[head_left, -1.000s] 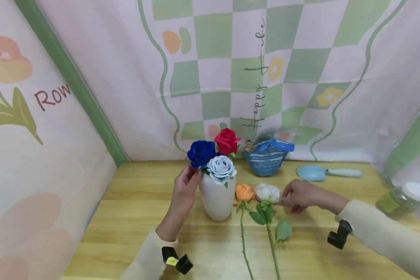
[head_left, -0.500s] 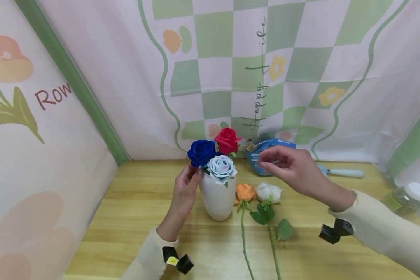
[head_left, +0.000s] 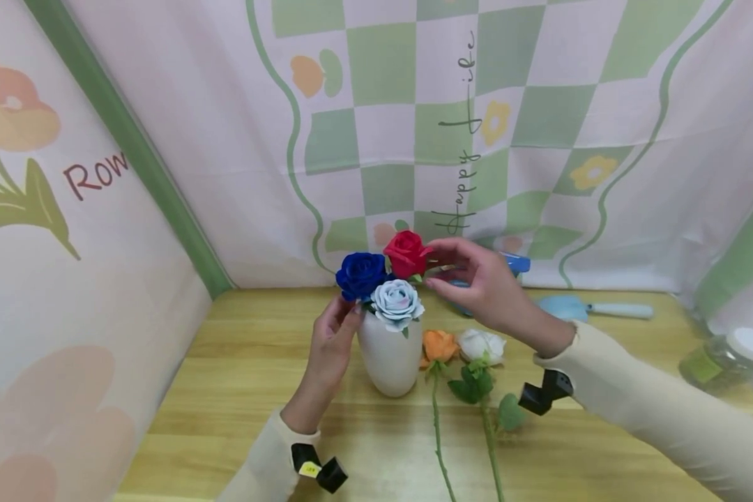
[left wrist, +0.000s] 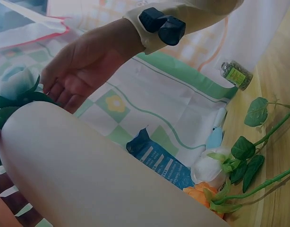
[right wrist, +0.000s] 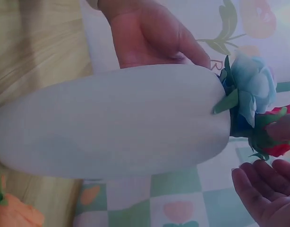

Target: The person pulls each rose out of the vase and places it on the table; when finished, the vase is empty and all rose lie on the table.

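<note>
In the head view, a white vase [head_left: 390, 355] stands upright, holding a dark blue rose [head_left: 361, 275], a red rose [head_left: 408, 254] and a pale blue rose [head_left: 397, 304]. My left hand [head_left: 330, 348] grips the vase near its rim from the left, its thumb by the mouth. At the red rose, my right hand [head_left: 483, 282] has its thumb and fingers spread apart. The right wrist view shows that thumb [right wrist: 283, 127] overlapping the red bloom, with the other fingers below it. An orange rose [head_left: 440, 346] and a white rose [head_left: 480, 346] lie right of the vase.
Behind the right hand is a blue bag [left wrist: 161, 161], mostly covered in the head view. A light blue trowel [head_left: 618, 310] lies at the back right. Farther right sits a jar with a white lid [head_left: 750, 345]. Printed cloth [head_left: 383, 132] hangs behind the table.
My right hand has left the white rose, risen past the blue bag and moved left to the red rose. The left hand and the vase have stayed in place.
</note>
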Action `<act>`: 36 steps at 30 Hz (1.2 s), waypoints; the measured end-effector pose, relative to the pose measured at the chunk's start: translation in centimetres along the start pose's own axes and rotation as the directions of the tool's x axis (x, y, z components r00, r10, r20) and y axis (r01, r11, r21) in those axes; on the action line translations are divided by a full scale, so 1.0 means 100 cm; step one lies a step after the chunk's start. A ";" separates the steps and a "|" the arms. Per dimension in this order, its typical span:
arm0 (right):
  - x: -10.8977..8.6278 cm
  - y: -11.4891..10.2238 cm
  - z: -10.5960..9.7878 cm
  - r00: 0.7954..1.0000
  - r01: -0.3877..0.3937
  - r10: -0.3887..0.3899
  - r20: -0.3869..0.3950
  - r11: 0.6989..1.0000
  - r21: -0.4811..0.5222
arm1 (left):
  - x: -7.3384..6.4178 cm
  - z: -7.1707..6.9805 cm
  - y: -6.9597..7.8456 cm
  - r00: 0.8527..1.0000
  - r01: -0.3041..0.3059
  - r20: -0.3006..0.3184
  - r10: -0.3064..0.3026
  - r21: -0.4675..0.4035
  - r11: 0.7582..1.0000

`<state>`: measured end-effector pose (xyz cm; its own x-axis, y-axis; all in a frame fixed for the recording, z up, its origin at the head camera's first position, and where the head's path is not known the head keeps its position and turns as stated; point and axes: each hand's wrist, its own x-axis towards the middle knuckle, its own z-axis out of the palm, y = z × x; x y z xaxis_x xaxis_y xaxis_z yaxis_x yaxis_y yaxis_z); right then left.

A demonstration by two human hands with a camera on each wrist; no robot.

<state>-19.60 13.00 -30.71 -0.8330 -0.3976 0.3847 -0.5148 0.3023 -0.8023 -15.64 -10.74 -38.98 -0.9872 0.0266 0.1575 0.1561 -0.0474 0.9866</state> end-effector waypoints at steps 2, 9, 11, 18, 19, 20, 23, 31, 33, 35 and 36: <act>0.003 0.001 0.004 1.000 -0.013 0.013 0.015 1.000 0.014 | 0.000 0.000 0.000 1.000 -0.006 0.000 0.006 -0.001 1.000; 0.012 0.004 0.013 0.998 -0.022 0.021 0.062 1.000 0.020 | 0.000 0.001 0.000 1.000 -0.021 -0.001 0.021 -0.019 1.000; 0.014 0.005 0.016 0.998 -0.020 0.019 0.060 1.000 0.021 | -0.001 0.001 0.000 1.000 -0.019 -0.002 0.019 -0.024 1.000; 0.019 0.006 0.022 1.000 -0.025 0.025 0.013 1.000 0.017 | 0.000 0.001 0.000 1.000 -0.012 0.006 0.012 -0.034 0.999; 0.019 0.006 0.023 0.999 -0.032 0.032 0.006 0.999 0.019 | 0.000 0.001 0.000 1.000 -0.009 0.007 0.010 -0.032 0.999; 0.019 0.007 0.023 0.999 -0.038 0.038 0.001 0.999 0.025 | 0.000 0.001 0.000 1.000 -0.006 0.006 0.007 -0.031 0.999; 0.019 0.005 0.025 0.999 -0.048 0.048 -0.011 0.998 0.038 | 0.000 0.001 0.000 1.000 -0.003 0.000 0.003 -0.029 1.000; 0.021 0.002 0.027 0.997 -0.011 0.012 -0.075 1.000 0.021 | -0.001 0.003 -0.001 0.998 -0.058 -0.023 0.056 -0.064 0.996; 0.021 0.001 0.027 0.996 0.003 -0.001 -0.087 1.000 0.020 | -0.001 0.004 -0.001 0.998 -0.059 -0.024 0.058 -0.067 0.996; 0.021 0.001 0.026 0.995 0.014 -0.012 -0.096 1.000 0.024 | -0.001 0.004 -0.001 0.998 -0.057 -0.022 0.056 -0.066 0.996; 0.021 0.000 0.026 0.995 0.020 -0.017 -0.100 0.999 0.027 | -0.001 0.004 -0.001 0.998 -0.055 -0.021 0.054 -0.066 0.996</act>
<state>-20.80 9.98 -31.11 -0.8400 -0.3144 0.4422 -0.5258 0.2705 -0.8064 -15.54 -10.30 -39.03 -0.9778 0.0031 0.2094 0.2077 -0.1141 0.9715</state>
